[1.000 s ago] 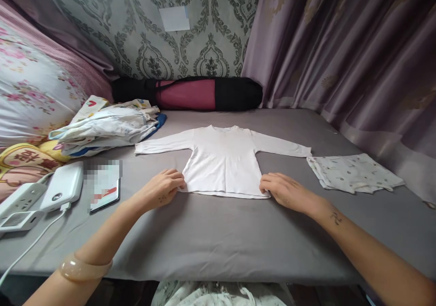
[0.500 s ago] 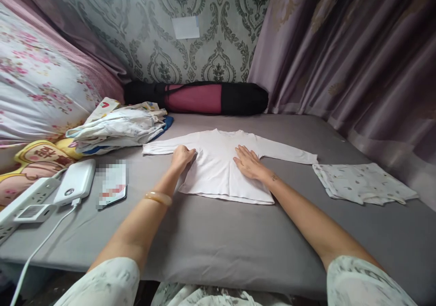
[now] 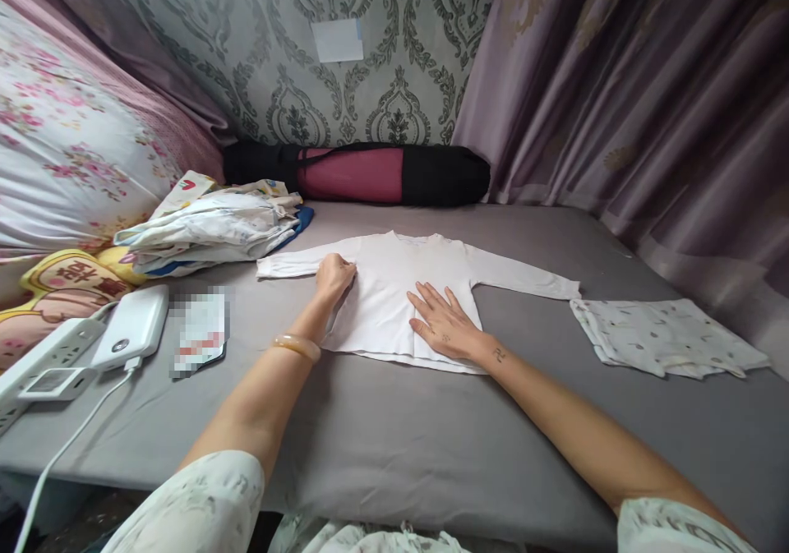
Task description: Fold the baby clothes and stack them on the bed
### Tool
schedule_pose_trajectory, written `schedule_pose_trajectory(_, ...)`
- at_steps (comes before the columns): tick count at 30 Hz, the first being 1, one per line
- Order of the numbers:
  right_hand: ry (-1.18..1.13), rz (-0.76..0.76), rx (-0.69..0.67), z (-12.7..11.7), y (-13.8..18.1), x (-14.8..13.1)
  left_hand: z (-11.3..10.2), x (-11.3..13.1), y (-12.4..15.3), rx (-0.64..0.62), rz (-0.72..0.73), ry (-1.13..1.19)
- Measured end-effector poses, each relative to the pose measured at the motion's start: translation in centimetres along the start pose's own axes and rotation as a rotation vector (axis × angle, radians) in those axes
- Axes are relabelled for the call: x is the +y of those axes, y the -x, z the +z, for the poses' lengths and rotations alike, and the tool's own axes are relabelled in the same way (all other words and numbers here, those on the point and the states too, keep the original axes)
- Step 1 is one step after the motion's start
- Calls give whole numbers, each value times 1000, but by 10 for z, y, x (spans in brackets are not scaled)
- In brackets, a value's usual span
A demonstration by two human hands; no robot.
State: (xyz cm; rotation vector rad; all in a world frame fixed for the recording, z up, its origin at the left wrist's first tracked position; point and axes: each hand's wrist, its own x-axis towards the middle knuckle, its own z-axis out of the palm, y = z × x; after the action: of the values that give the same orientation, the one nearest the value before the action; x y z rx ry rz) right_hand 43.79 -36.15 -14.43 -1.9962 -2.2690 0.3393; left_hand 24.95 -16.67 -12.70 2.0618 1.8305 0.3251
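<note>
A small white long-sleeved shirt (image 3: 382,315) lies spread on the grey sheet (image 3: 382,430), its collar away from me and both sleeves stretched out sideways. My left hand (image 3: 336,278) is closed on the shirt's left edge, just below where that sleeve begins. The fingertips there are partly hidden. My right hand (image 3: 445,323) rests flat on the lower right part of the shirt's body, fingers spread. Close to the right cuff lies a folded white patterned garment (image 3: 669,335).
At the left are a pile of clothes (image 3: 215,224), a white power bank (image 3: 132,327) with a cable, a power strip (image 3: 55,364) and a blurred flat item (image 3: 200,335). A black and maroon long bag (image 3: 351,177) lies along the wall.
My right hand has slid toward me and a little left over the shirt, staying flat. My left hand keeps its hold at the left edge, nearly in place.
</note>
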Motion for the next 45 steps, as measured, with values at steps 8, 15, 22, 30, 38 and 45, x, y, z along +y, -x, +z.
schedule_pose_trajectory(8,-41,-66,-53,-9,10,-4,13,-21,1,249,396,-331)
schedule_pose_trajectory(15,-345,-277,-242,-21,42,-17,-1,-18,8,280,483,-250)
schedule_pose_trajectory(22,-553,-40,-7,-24,9,1,24,11,38,-37,945,-65)
schedule_pose_trajectory(30,-37,120,54,2,-3,18,41,-5,50,-123,751,-249)
schedule_pose_trajectory(38,-107,-52,-82,-8,43,-4,25,-39,59,-191,780,-328)
schedule_pose_trajectory(45,-288,-160,-191,-20,88,-21,14,-35,66,-207,792,-431)
